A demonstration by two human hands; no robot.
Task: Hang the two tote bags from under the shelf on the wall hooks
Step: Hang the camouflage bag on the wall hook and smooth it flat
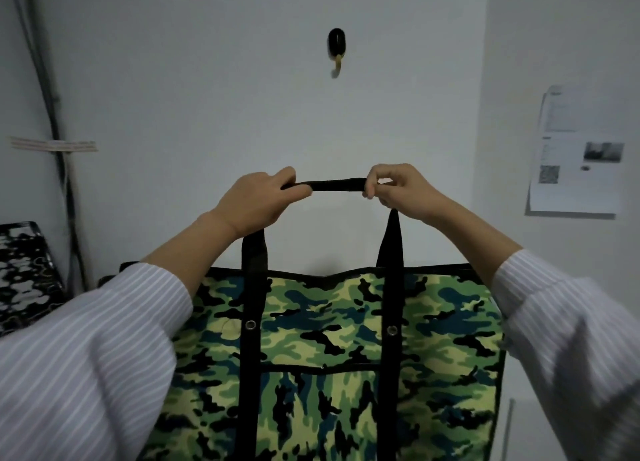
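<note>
A camouflage tote bag (325, 363) is held up by its black handle (337, 185), pinched at either end by the left hand (258, 201) and right hand (398, 188), below the wall hook (336, 50).

A green camouflage tote bag (332, 374) with black trim hangs upright before the white wall, its black strap handle (337, 185) stretched level above it. Higher on the wall, well above the handle, sits a black hook (336, 50), bare.
</note>
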